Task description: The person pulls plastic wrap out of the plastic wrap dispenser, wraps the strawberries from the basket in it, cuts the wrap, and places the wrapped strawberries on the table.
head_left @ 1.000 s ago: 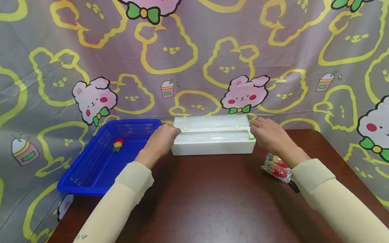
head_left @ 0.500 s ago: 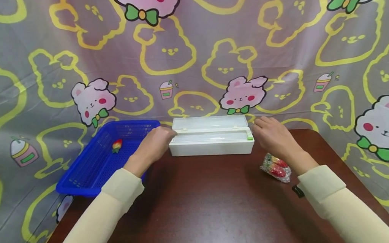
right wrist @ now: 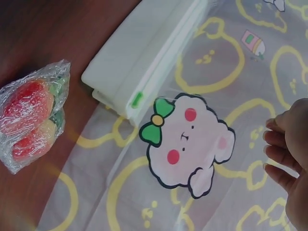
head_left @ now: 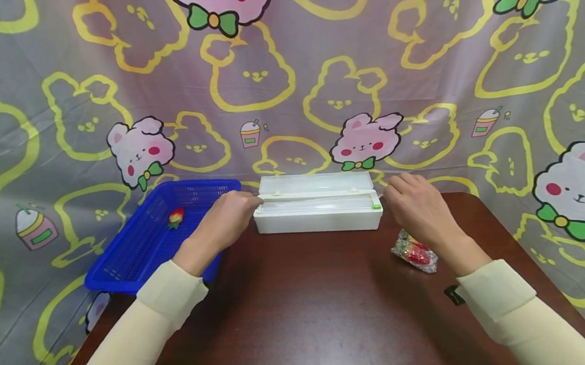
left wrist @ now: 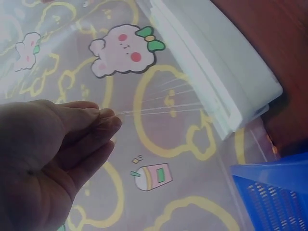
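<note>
A white cling film dispenser stands at the back of the table, its lid raised in the head view. My left hand is just off its left end, thumb and fingertips pinching the edge of clear cling film, which stretches in fine creases toward the dispenser in the left wrist view. Beyond the opposite end, my right hand has thumb and index finger together at the film's other side. The film is nearly invisible against the patterned cloth. Two strawberries in clear wrap lie beside the dispenser's right end.
A blue plastic basket stands on the left, with one strawberry inside. Near my right cuff lies a small black object, partly hidden. A patterned curtain hangs right behind the dispenser.
My left hand has drawn away to the left of the dispenser, and my right hand has shifted slightly to the right. The basket and wrapped strawberries have stayed put.
</note>
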{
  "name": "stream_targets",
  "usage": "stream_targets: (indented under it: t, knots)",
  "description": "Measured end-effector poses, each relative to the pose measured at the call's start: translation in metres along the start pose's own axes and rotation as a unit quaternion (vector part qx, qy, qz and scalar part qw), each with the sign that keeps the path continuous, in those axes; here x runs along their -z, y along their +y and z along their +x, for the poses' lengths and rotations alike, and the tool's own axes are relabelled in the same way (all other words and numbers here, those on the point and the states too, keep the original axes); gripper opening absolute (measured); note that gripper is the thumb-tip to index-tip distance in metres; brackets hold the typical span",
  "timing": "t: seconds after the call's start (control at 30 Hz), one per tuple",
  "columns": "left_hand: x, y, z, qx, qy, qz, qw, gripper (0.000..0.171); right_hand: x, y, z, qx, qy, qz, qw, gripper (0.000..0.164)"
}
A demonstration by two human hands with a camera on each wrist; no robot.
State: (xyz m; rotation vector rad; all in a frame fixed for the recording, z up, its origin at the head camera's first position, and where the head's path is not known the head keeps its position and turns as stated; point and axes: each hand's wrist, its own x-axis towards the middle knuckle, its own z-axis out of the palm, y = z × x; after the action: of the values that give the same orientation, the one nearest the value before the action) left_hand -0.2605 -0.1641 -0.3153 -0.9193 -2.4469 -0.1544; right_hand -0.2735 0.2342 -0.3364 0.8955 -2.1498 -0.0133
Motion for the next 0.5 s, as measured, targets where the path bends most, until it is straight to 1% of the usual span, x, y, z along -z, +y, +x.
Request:
stream_targets:
  t: [0.2, 0.3, 0.5]
  knots:
    - [0.012, 0.010, -0.007, -0.001, 0.007, -0.002, 1.0000, 0.020, 0.010, -0.006, -0.005, 0.000, 0.029, 0.004, 1.000, 0.012]
    - [0.017, 0.014, -0.013, -0.001, 0.011, 0.001, 0.9999, 0.019, 0.016, -0.008, -0.007, 0.009, 0.043, 0.008, 0.999, 0.011]
    - [0.025, 0.023, -0.023, 0.009, 0.013, 0.002, 0.9999, 0.023, 0.030, -0.014, -0.012, 0.021, 0.056, 0.015, 0.998, 0.010]
